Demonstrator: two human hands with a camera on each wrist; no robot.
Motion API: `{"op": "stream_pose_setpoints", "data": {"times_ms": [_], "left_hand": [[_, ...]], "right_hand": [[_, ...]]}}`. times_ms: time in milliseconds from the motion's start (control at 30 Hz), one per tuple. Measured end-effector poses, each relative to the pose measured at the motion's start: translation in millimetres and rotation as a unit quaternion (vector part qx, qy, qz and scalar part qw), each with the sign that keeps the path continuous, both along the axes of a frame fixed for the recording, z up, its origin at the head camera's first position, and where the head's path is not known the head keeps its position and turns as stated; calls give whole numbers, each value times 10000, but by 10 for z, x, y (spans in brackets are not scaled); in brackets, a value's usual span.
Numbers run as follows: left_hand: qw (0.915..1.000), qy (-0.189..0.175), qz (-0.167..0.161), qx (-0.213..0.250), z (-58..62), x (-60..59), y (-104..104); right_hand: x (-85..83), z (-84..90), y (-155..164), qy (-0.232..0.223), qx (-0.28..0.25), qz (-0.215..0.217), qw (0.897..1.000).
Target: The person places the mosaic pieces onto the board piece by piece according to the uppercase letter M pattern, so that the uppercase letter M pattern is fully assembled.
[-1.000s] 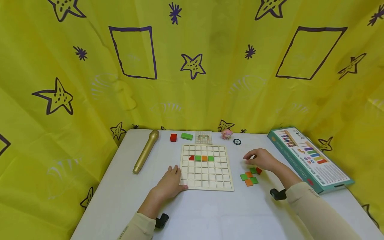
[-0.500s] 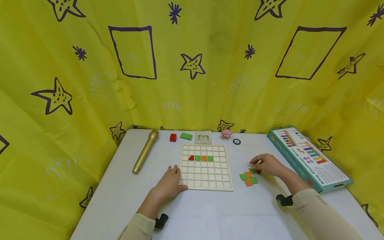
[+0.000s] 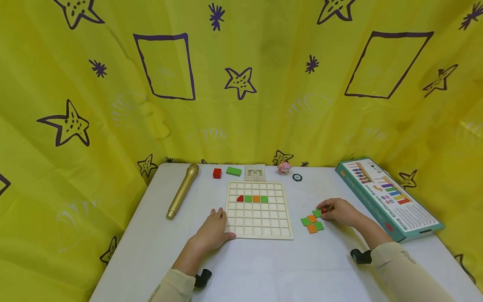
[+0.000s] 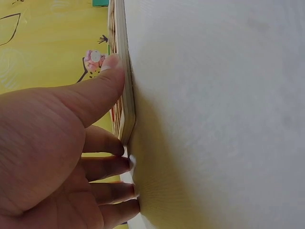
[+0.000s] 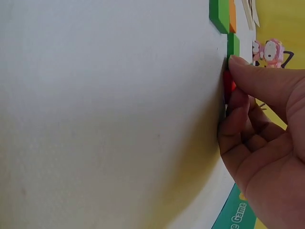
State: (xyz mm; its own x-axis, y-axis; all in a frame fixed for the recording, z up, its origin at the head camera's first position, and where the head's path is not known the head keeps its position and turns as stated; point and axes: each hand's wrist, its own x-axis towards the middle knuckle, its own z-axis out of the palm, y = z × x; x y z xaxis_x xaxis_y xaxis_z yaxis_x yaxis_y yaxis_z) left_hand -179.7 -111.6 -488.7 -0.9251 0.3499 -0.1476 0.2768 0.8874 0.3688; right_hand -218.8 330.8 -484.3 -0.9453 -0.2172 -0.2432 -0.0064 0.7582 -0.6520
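Note:
A pale wooden grid board (image 3: 259,218) lies mid-table, with a red quarter-round, a green, an orange and a green tile in its second row. My left hand (image 3: 222,224) rests flat at the board's near-left corner, its thumb (image 4: 107,81) against the board's edge (image 4: 125,86) and its fingers straight on the table. To the right, my right hand (image 3: 325,210) pinches a red tile (image 5: 228,88) between thumb and fingers on the tabletop. The tile sits at the far-right corner of a small cluster of green and orange tiles (image 3: 312,223).
A gold microphone (image 3: 183,191) lies at the left. Along the back stand a red block (image 3: 216,173), a green block (image 3: 234,171), a pattern card (image 3: 255,172), a pink figure (image 3: 284,167) and a black disc (image 3: 297,177). A teal game box (image 3: 388,197) sits at the right; yellow curtain surrounds the table.
My right hand has drawn back toward me and down onto the loose tiles, and its fingers have closed on the red tile. The left hand and board have not moved.

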Motion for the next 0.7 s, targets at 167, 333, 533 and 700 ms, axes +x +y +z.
{"op": "stream_pose_setpoints", "data": {"times_ms": [167,333,533,700], "left_hand": [[10000,-26,26,26,24,12,8],[10000,-27,41,34,33,18,11],[10000,-32,37,22,32,29,16],[10000,-30,59,15,22,26,17]], "right_hand": [[4,-27,59,-9,41,-62,10000],[1,-45,83,-30,-24,-153,9999],[17,-22,64,-35,68,-100,9999],[30,13,39,-19,138,-32,9999]]}}
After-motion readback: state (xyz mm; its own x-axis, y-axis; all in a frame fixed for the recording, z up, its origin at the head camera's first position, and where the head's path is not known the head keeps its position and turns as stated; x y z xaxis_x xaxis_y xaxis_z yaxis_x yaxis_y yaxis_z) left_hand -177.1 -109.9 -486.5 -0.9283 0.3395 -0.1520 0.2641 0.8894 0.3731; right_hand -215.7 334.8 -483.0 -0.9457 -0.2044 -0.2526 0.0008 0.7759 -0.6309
